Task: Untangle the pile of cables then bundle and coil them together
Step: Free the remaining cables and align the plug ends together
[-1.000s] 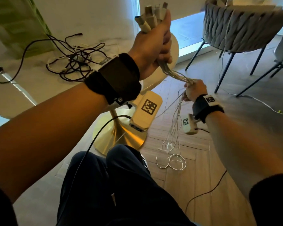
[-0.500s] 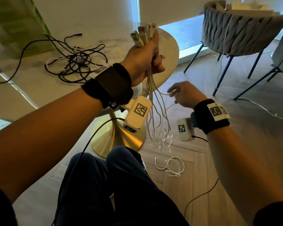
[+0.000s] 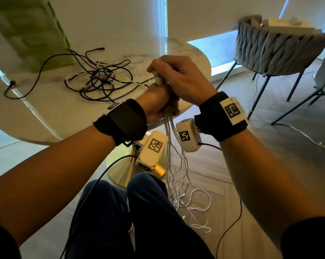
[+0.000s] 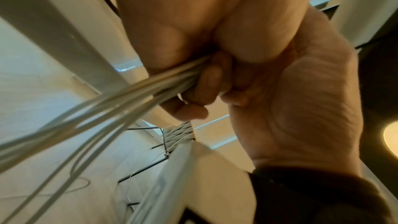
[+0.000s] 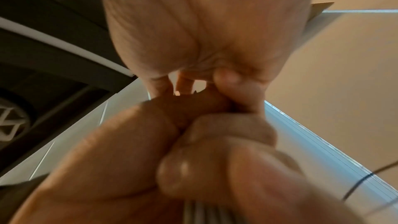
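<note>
The white cables (image 3: pixel 170 143) look like smooth plastic with a slight sheen, while the black cables (image 3: pixel 100 81) at ten o'clock read as matt. They lie on a round table (image 3: pixel 45 113) with a polished, marble-like top and a glossy brass-coloured metal base (image 3: pixel 120 171). At one o'clock stands a chair (image 3: pixel 277 51) of thick woven grey cloth on thin matt black metal legs, over a matt wood-plank floor (image 3: pixel 270 165).

The right hand (image 3: pixel 178 79) covers most of the plugs (image 3: pixel 158 80). Both wrist views are blurred. The cable (image 3: pixel 176 157) ends on the floor are too small to tell.
</note>
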{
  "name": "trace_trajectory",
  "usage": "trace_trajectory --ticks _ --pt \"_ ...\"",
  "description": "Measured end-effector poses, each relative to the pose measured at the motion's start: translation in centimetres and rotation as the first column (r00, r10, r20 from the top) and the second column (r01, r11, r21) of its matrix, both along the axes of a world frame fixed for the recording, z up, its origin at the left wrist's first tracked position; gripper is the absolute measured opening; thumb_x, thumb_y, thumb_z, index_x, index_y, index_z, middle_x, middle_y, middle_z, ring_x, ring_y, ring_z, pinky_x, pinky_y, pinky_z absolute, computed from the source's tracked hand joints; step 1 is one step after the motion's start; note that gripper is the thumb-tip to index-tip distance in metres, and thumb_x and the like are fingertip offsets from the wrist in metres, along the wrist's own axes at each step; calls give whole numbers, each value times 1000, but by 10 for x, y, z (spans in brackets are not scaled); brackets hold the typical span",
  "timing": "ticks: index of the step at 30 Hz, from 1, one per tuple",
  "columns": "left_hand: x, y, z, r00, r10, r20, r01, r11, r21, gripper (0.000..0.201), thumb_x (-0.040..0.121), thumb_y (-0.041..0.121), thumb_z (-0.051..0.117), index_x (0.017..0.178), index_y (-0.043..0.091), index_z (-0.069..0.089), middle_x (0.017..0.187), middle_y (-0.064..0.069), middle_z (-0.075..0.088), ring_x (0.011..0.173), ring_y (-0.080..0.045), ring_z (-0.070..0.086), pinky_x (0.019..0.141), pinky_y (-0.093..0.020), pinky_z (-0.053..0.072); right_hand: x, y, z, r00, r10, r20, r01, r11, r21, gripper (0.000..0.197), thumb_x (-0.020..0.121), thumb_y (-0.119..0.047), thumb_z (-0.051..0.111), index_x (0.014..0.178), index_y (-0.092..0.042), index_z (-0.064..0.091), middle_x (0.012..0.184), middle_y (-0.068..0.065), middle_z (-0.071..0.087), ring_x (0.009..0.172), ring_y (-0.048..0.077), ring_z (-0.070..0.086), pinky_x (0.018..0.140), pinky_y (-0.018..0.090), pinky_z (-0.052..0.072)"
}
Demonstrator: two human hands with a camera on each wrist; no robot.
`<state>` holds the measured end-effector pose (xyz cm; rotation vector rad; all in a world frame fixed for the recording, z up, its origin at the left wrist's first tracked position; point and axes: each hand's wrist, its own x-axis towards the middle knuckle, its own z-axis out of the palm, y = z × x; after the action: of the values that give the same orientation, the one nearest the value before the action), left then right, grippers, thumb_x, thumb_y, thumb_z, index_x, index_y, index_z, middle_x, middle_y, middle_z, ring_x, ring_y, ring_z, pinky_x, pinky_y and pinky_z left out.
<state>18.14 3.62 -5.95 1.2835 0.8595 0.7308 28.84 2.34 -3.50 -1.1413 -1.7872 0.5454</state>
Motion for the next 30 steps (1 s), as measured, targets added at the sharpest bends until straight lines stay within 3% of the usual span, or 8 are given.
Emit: trace_trajectory --ticks 6,11,14,18,21,23,26,30 --pt "-18 3 -2 999 -21 42 23 999 -45 19 103 26 37 102 11 50 70 -8 40 57 -18 42 54 -32 47 -18 2 -3 994 15 109 -18 999 29 30 101 -39 39 96 -24 64 93 -7 65 87 6 60 74 16 45" --pt "-33 15 12 989 37 142 -20 993 -117 33 103 26 35 76 12 48 54 -1 36 46 -12 37 48 -26 43 -40 27 20 987 0 158 0 1000 1 35 102 -30 38 87 -15 65 85 -3 67 81 11 62 73 19 45" --pt "-48 32 29 961 92 260 -55 988 -147 42 102 33 34 66 15 44 50 4 29 39 -7 23 42 -21 36 -56 46 37 998 67 12 -65 990 -129 43 103 -40 33 106 -11 65 101 9 68 93 21 64 85 30 51" --pt "-87 79 54 886 247 393 -223 969 -105 44 98 44 44 69 12 52 58 -1 41 49 -12 37 57 -27 41 -80 58 52 938 187 -293 -309 832 -460 44 101 -52 30 103 -19 59 81 0 62 77 17 60 79 38 53" --pt "-123 115 70 756 322 570 -290 945 -149 53 101 43 39 55 17 38 46 5 28 38 -7 26 44 -17 32 -103 65 48 902 182 -391 -389 733 -558 42 100 -50 35 94 -15 58 74 5 60 62 19 57 58 33 51" --pt "-143 136 78 712 305 633 -247 952 -181 60 102 44 34 48 19 34 39 7 22 31 -6 21 40 -19 34 -122 72 36 888 154 -434 -408 699 -587 42 101 -47 35 81 -14 52 59 3 48 46 13 39 47 24 33" --pt "-161 168 78 723 305 620 -234 952 -196 61 101 45 36 46 18 36 39 7 23 30 -6 23 41 -18 40 -143 92 23 865 173 -471 -467 620 -630 44 103 -42 31 68 -19 43 46 -7 34 41 8 24 44 19 20" --pt "-169 198 57 774 281 568 -202 959 -199 62 101 45 35 46 18 38 40 5 26 32 -7 26 46 -19 43 -147 120 21 902 212 -376 -428 556 -713 42 104 -41 30 77 -16 52 53 -4 38 39 8 29 38 18 28"
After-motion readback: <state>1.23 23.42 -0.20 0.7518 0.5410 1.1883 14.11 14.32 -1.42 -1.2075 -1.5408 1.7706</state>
